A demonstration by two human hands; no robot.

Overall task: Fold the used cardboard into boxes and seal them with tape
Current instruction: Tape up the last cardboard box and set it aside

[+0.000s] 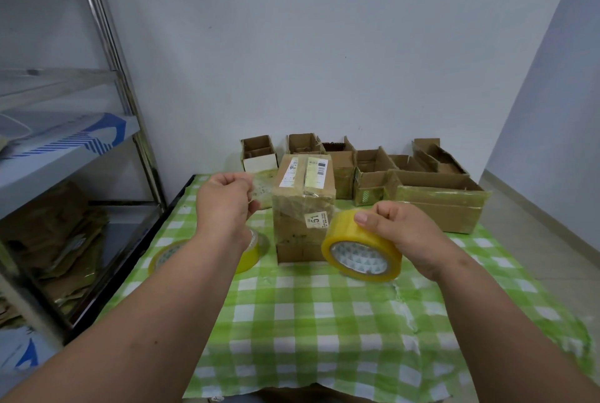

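Observation:
A closed cardboard box [303, 207] with shipping labels stands upright on the green checked tablecloth [324, 321]. My right hand [399, 227] grips a yellow roll of clear tape [360, 245] just right of the box, raised off the table. My left hand [225, 204] pinches the pulled-out end of the clear tape strip [263, 190] to the left of the box top. The strip stretches across in front of the box between both hands.
Two more tape rolls, one [251, 250] partly behind my left wrist and another [165, 256] near the table's left edge. Several open cardboard boxes [438, 198] line the back of the table. A metal shelf [74, 149] with flattened cardboard stands at left.

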